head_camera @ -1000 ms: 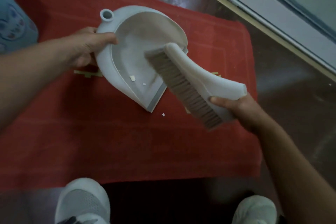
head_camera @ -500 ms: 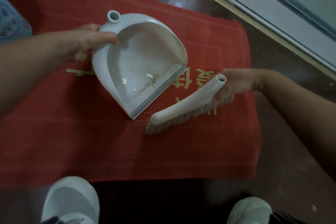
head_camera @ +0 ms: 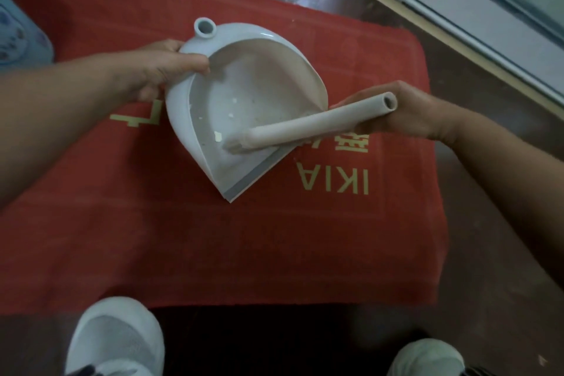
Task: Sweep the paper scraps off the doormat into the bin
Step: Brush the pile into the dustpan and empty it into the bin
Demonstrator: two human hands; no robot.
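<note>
Most of the sweeping looks done: the left hand (head_camera: 164,70) grips the dustpan (head_camera: 244,107) near the doormat (head_camera: 274,253) middle, the right hand (head_camera: 406,113) grasps the brush (head_camera: 305,128) reaching inside over paper scraps (head_camera: 218,135), with binning left.

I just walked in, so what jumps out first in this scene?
The bright red doormat fills the floor, with a white dustpan lying at its middle. The left hand grips the pan's rim, while the right hand holds a brush whose head reaches inside, near a few paper scraps. Two white shoes show at the bottom edge.
</note>
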